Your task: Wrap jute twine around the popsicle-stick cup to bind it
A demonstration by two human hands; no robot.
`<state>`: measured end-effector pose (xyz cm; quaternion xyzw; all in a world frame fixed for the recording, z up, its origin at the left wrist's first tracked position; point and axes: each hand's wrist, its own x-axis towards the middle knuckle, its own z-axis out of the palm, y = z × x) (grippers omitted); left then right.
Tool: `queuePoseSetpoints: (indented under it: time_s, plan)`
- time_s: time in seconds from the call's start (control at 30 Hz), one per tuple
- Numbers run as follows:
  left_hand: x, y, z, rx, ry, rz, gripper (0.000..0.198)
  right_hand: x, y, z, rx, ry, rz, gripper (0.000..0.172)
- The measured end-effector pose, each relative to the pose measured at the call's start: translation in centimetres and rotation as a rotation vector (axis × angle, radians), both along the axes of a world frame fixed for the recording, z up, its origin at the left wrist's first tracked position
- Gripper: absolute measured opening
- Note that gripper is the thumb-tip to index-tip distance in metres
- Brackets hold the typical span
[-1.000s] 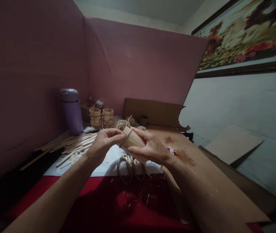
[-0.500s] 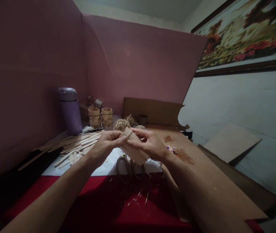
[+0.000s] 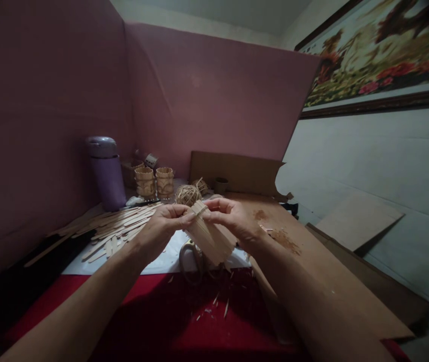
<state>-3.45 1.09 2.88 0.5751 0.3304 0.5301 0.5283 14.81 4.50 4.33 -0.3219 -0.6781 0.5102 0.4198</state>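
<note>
Both hands grip a small cup made of wooden craft sticks (image 3: 212, 244), tilted with its far end up and a thin cord lying across that end. My left hand (image 3: 163, 223) pinches the far end from the left, thumb and fingers together. My right hand (image 3: 233, 218) closes on it from the right, with fingers on the top and side. Below the cup lie scissors (image 3: 190, 261), whose handle loops show while the cup covers the rest. Just beyond my fingers sits a ball of twine (image 3: 187, 195).
Loose craft sticks (image 3: 123, 226) spread over white paper at left, beside a purple bottle (image 3: 107, 178). Two finished-looking stick cups (image 3: 145, 183) stand behind. Cardboard (image 3: 233, 173) rises at the back; a brown board (image 3: 312, 281) extends right. Wood splinters (image 3: 225, 307) litter the red cloth.
The cup has turned slightly, showing more of its flat stick side and near end. My right fingers have shifted a little on it. The view has moved slightly.
</note>
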Motion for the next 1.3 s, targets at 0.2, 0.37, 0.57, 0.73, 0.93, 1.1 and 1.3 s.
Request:
queuePoseSetpoints:
  time_s: [0.2, 0.37, 0.57, 0.73, 0.93, 1.1, 1.3]
  plan:
    - [0.0, -0.1, 0.2, -0.020, -0.015, 0.034, 0.019, 0.5, 0.3, 0.4, -0.050, 0.072, -0.111, 0.018]
    - [0.0, 0.0, 0.2, -0.004, -0.008, 0.015, 0.018, 0.0, -0.5, 0.3, 0.458, -0.042, -0.134, 0.010]
    - [0.2, 0.1, -0.2, 0.060, 0.057, 0.082, 0.022, -0.6, -1.1, -0.5, 0.861, -0.346, -0.285, 0.006]
    - [0.4, 0.1, -0.3, 0.041, 0.079, 0.061, 0.023, -0.8, -0.8, -1.1, 0.939, -0.508, -0.392, 0.008]
    - [0.2, 0.1, 0.1, -0.003, -0.008, 0.112, 0.020, 0.7, 2.3, -1.0, 0.511, 0.067, -0.656, 0.009]
    - [0.1, 0.1, 0.2, 0.000, -0.026, 0.102, 0.021, 1.1, 1.9, -0.2, 0.505, 0.164, -0.424, 0.006]
    - [0.4, -0.1, 0.1, 0.067, 0.024, 0.130, 0.021, -0.1, -0.6, -0.3, 0.813, -0.216, -0.242, 0.006]
